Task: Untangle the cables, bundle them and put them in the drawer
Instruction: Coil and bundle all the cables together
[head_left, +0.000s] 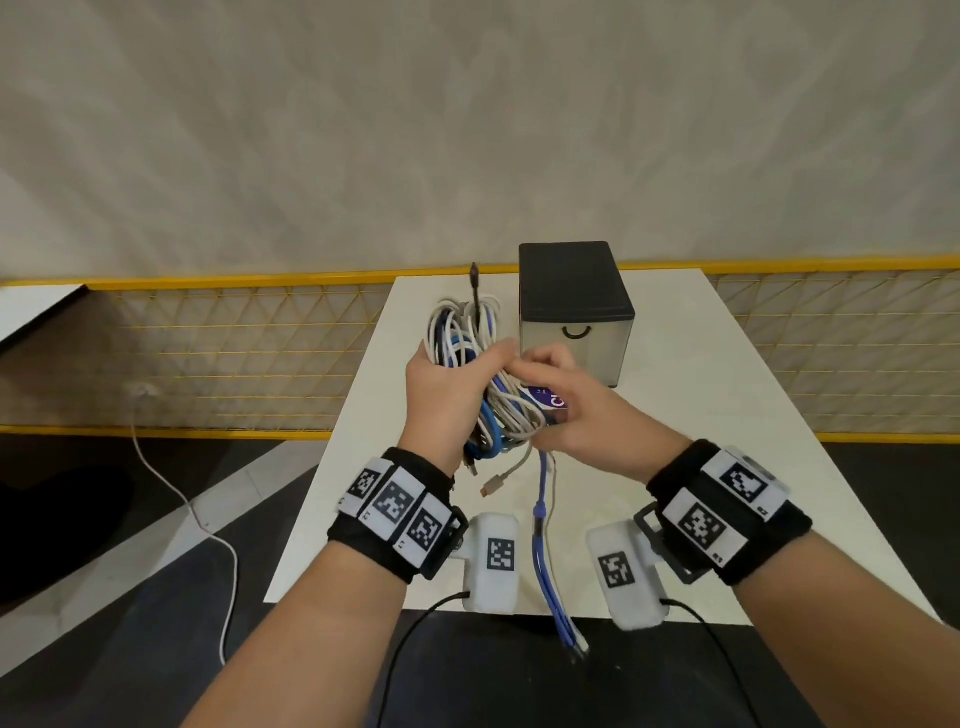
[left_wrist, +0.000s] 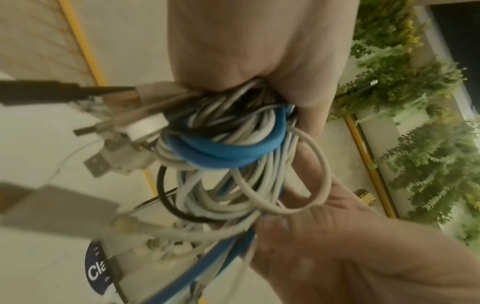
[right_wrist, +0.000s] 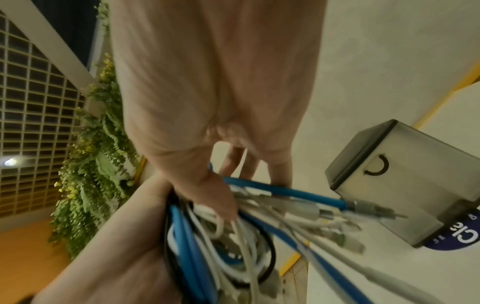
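A tangled bundle of white, blue and black cables (head_left: 470, 338) is held above the white table (head_left: 727, 441). My left hand (head_left: 467, 364) grips the bundle round its middle, fingers curled through the loops (left_wrist: 228, 148). My right hand (head_left: 524, 364) meets it from the right and pinches a white strand (left_wrist: 262, 216) at the bundle's edge, its thumb (right_wrist: 218, 197) lying over the cables (right_wrist: 233, 236). Several plug ends hang loose toward the table's near edge (head_left: 545, 551). The small drawer box (head_left: 574, 312), black on top with a pale front and a curved handle, stands shut just behind my right hand (right_wrist: 402, 174).
A round dark blue sticker (head_left: 548, 400) lies on the table under the hands. A yellow mesh railing (head_left: 234, 358) runs behind the table. A white cord (head_left: 171, 493) trails over the floor at the left. Green plants (left_wrist: 428, 144) fill the wrist views' background.
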